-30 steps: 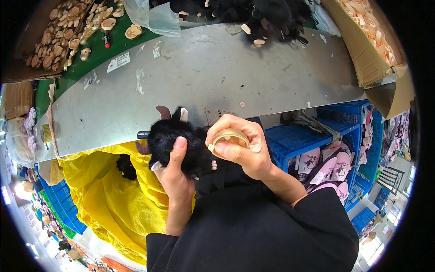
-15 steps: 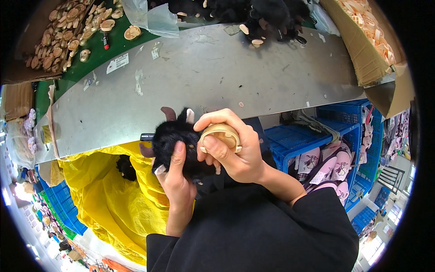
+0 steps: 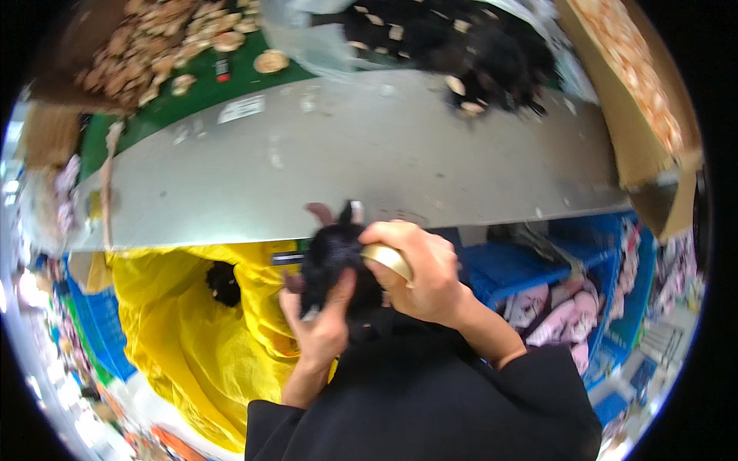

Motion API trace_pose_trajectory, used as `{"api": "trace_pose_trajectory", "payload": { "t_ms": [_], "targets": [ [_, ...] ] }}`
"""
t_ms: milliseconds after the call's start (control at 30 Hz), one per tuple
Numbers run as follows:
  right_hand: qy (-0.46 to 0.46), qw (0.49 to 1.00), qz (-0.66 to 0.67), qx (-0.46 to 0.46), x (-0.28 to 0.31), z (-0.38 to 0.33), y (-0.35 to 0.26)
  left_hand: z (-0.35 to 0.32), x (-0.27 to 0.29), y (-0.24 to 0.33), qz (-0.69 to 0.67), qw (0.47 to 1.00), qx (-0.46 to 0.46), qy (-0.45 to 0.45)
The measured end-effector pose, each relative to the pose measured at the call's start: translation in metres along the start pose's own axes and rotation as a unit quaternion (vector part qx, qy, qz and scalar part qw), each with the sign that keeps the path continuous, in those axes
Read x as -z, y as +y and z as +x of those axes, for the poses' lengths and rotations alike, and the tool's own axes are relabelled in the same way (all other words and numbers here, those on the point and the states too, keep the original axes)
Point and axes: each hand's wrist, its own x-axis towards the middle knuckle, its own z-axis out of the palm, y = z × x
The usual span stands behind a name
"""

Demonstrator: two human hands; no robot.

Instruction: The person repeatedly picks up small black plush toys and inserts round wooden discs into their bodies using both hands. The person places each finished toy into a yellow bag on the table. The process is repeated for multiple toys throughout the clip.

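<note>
right hand (image 3: 427,269) fingers curl shut over a tan disc-shaped wooden piece (image 3: 388,260), only its rim showing past the knuckles; the piece is pressed flat against the side of a black plush toy (image 3: 332,257). the grip looks set to push or seat the piece into the fur, judging from how the palm bears down behind it.

left hand (image 3: 323,326) comes up from below, thumb along the front of the toy and the other fingers wrapped under it, closed on the plush. it acts as the backstop, so the toy stays put against the right hand's pressure. the toy is held in the air just at the near edge of the grey table (image 3: 346,165), over the lap, not resting on anything. small pinkish ear-like bits stick up from its top; the picture is blurred there, so their detail cannot be told.

outward: dark sleeves run to the lower edge. to the left, a yellow bag (image 3: 184,338) hangs open below the table edge, with another black plush (image 3: 223,283) lying in it, close enough to drop things in. to the right, blue crates (image 3: 507,269) hold pink soft items (image 3: 550,315). on the far side of the table lie a heap of black plush toys (image 3: 453,46), a spread of tan wooden pieces (image 3: 165,38) on a green surface, and a cardboard box (image 3: 638,107) at the right.
</note>
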Motion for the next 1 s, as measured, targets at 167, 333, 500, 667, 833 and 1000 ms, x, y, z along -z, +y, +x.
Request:
{"api": "trace_pose_trajectory", "payload": {
  "t_ms": [167,333,500,667,833,1000],
  "targets": [
    [0.047,0.992,-0.102,0.052,-0.018,-0.001,0.006,-0.007,0.016,-0.014,0.239,0.963,-0.128,0.008],
    [0.053,0.997,-0.057,-0.009,-0.046,0.003,0.002,0.001,0.019,-0.012,0.091,0.991,-0.088,-0.035],
    [-0.009,0.996,0.090,0.018,-0.067,0.005,0.004,0.000,0.038,-0.001,0.036,0.995,-0.092,-0.001],
    [-0.112,0.983,0.136,0.060,-0.063,0.015,0.011,0.000,0.055,0.003,-0.007,0.997,-0.073,-0.023],
    [-0.074,0.988,0.111,0.073,-0.066,0.017,0.013,-0.009,0.053,-0.008,-0.018,0.998,-0.049,-0.031],
    [0.027,0.993,0.115,-0.002,-0.066,0.017,0.007,-0.010,0.055,0.013,-0.024,1.000,0.007,-0.010]
  ]
}}
